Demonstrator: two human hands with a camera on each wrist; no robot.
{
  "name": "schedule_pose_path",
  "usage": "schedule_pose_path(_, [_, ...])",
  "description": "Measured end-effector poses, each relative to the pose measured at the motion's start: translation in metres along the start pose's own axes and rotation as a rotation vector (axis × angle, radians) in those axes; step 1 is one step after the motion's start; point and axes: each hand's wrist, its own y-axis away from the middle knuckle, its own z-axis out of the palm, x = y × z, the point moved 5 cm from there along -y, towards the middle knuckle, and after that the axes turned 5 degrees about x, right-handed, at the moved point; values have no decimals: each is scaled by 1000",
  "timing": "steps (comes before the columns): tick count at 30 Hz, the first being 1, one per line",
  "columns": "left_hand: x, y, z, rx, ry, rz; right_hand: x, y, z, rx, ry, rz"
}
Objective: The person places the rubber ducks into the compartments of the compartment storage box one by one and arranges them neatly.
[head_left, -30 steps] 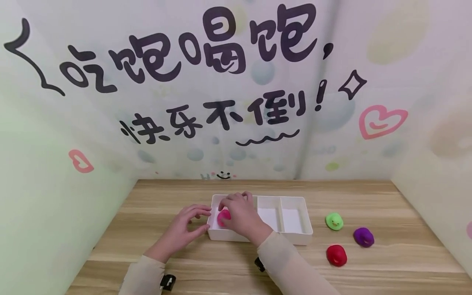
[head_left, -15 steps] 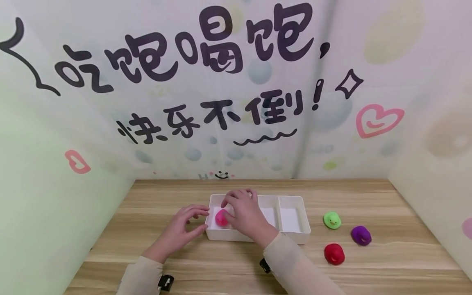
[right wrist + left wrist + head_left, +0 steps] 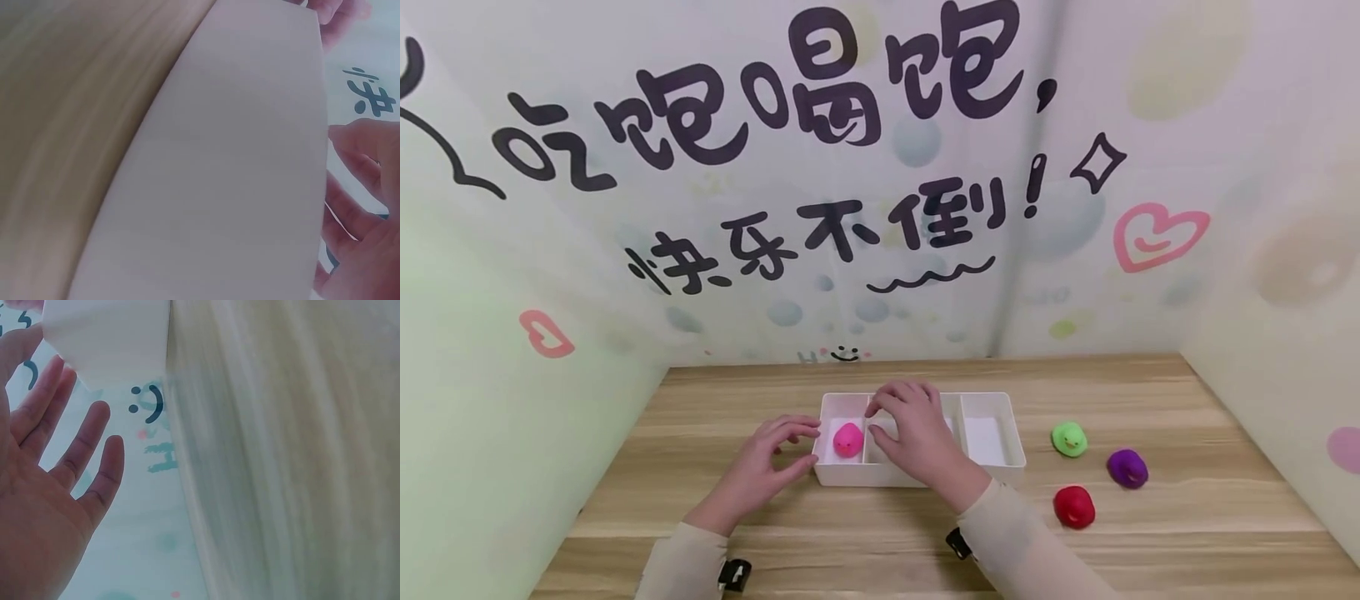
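Right hand (image 3: 921, 437) has drawn rightward, its grip apart and empty like that of the left hand (image 3: 758, 468), leaving the pink toy (image 3: 848, 441) released in the leftmost compartment (image 3: 842, 407) of the white tray (image 3: 867, 476).

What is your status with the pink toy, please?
Left hand at left end of white tray. Right hand empty over it, partly hiding middle compartments. Pink toy in leftmost compartment.

Sleeved left forearm (image 3: 685, 560) and right forearm (image 3: 1037, 546) reaching forward, wrists angled inward; left hand (image 3: 756, 473) with thumb and fingers parted — fingers extended and spread in the left wrist view; right hand (image 3: 920, 435) back upward, fingers gently bent — thumb and forefinger apart
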Motion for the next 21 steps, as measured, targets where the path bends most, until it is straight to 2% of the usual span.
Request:
schedule_pose_path(7, [0, 0, 1, -5, -12, 23, 6, 11, -8, 24, -16, 27])
schedule_pose_path(12, [-3, 2, 0, -5, -5, 10, 10, 18, -13, 48, -4, 38])
schedule_pose_path(21, [-1, 0, 2, -3, -19, 29, 12, 32, -28, 99, -15, 31])
